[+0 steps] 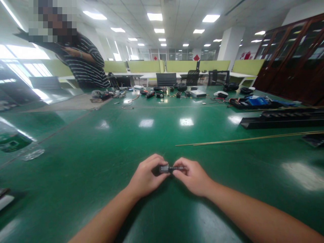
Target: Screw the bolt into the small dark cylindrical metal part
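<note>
Close above the green tabletop (pixel 121 135), both my hands meet around a small dark part. My left hand (pixel 148 173) is closed, with thumb and fingertips gripping a short grey-and-black cylinder (pixel 164 168). From the cylinder's right end a thin dark shaft (pixel 174 168) runs into my right hand (pixel 193 175), whose thumb and fingers pinch it. The two pieces lie in one line, roughly level. Whether they are joined or only touching I cannot tell, and the fingers hide parts of both.
Two thin brass-coloured rods (pixel 227 140) lie to the right, before a long black channel (pixel 278 122). A black tray (pixel 240 104) with a blue packet (pixel 257 100) stands behind. Tools and a white box (pixel 197 93) line the far edge. A person in a striped shirt (pixel 87 62) stands far left.
</note>
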A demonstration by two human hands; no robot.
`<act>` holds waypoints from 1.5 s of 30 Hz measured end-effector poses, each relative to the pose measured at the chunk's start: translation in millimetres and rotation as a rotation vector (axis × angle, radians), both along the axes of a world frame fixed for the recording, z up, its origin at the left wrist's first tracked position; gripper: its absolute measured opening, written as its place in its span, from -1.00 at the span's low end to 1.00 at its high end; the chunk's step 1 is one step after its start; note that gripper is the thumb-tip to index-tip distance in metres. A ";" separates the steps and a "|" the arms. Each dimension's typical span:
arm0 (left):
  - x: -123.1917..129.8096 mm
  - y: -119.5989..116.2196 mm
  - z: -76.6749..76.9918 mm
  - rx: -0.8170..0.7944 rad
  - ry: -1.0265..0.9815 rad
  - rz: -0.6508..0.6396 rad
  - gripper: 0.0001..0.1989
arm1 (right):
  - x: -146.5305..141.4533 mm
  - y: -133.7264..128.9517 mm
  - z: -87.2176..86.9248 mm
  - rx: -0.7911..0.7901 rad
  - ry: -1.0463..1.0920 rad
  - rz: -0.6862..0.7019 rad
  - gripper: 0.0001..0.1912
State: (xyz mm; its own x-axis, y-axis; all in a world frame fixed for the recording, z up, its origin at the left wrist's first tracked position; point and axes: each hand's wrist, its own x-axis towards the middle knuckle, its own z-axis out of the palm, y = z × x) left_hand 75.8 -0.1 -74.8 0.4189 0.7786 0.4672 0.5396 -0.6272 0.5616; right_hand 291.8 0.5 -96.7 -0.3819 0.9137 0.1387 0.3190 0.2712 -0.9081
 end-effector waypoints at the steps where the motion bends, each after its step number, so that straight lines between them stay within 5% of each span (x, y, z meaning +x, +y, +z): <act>1: -0.4 0.1 0.1 0.001 0.001 0.001 -0.85 | 0.0 -0.1 -0.4 0.002 0.008 -0.001 -0.87; 45: -10.2 2.3 4.0 0.087 0.021 0.040 -0.84 | -1.2 -0.1 -4.5 -0.075 0.107 -0.064 -0.85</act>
State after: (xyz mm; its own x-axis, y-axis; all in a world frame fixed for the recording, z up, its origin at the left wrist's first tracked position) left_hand 65.6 2.2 -70.8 0.3982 0.7517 0.5257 0.5763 -0.6509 0.4942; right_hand 290.6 0.4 -101.2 -0.3093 0.9451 0.1056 0.2334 0.1830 -0.9550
